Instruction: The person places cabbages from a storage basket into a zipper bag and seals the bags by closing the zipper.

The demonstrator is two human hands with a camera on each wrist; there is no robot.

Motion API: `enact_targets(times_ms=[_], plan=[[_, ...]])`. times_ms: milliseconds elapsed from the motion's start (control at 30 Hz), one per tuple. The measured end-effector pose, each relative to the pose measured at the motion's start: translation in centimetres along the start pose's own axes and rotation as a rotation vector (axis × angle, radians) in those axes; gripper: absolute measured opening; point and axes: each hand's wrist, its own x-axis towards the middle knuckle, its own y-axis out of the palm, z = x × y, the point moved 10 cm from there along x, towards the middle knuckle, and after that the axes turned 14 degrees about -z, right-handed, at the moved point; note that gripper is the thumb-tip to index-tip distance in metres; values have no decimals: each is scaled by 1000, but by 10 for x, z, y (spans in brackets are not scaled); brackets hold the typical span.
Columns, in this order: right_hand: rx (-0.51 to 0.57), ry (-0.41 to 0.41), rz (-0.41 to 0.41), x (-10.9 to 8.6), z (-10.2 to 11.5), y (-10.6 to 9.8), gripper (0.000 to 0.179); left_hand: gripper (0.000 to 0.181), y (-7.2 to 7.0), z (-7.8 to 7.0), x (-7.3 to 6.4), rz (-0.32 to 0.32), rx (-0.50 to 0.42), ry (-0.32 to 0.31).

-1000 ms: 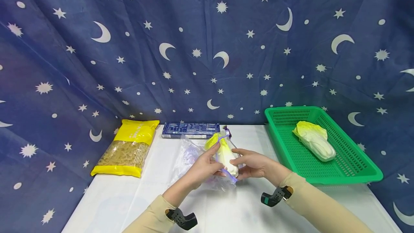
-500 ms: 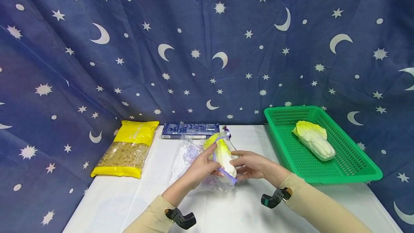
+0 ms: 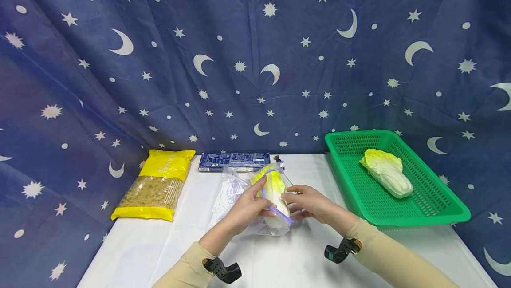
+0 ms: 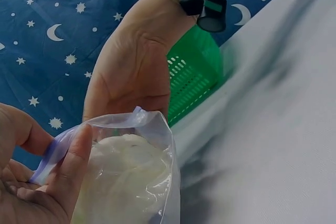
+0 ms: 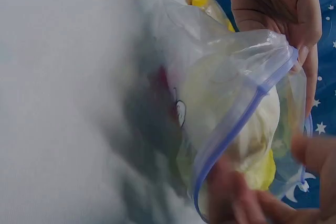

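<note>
A napa cabbage [image 3: 273, 190], yellow at its leafy end and white at its base, lies mostly inside a clear zip bag [image 3: 275, 230] with a purple zip strip. My left hand [image 3: 249, 206] pinches the strip at the bag's mouth. In the left wrist view, its fingers [image 4: 73, 161] lie along the strip, with the pale cabbage base behind the film. My right hand [image 3: 311, 203] grips the right side of the cabbage at the mouth. Blurred fingers [image 5: 231, 192] show inside the purple strip in the right wrist view.
A green basket [image 3: 359, 190] with another napa cabbage [image 3: 387, 172] stands to the right. A yellow pasta bag [image 3: 155, 186] lies left, and a dark blue packet [image 3: 235, 160] at the back. More clear plastic [image 3: 227, 195] lies beside the left hand. A starry curtain [image 3: 239, 79] hangs behind.
The cabbage has slid left and toward me, its base now behind the bag film. My right fingers have shifted slightly on it; my left hand has stayed on the bag's edge.
</note>
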Motion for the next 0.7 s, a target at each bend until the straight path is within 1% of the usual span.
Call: enact_targets(times_ms=[100,167,200,267,367,467,600,700], plan=[[-16,-89,-119,3,6,-16,35,84,-3,0,0,-6,4,1],[-45,-132,-186,4,7,-25,24,84,-4,0,0,-10,8,-1],[-61,-149,-205,4,6,-28,21,84,-5,0,0,-12,10,2],[-63,-152,-204,3,0,-29,18,83,-5,0,-1,-9,7,5],[-12,-114,-146,-1,-15,-22,22,84,-5,-1,-2,7,0,18],[34,-121,-114,-5,-23,-15,30,83,-5,-3,-3,14,-6,33],[31,-191,-135,-10,-19,-12,48,82,-8,-7,-4,-4,14,57],[8,-208,-166,-11,-15,-11,57,79,-12,-10,-4,-17,36,77]])
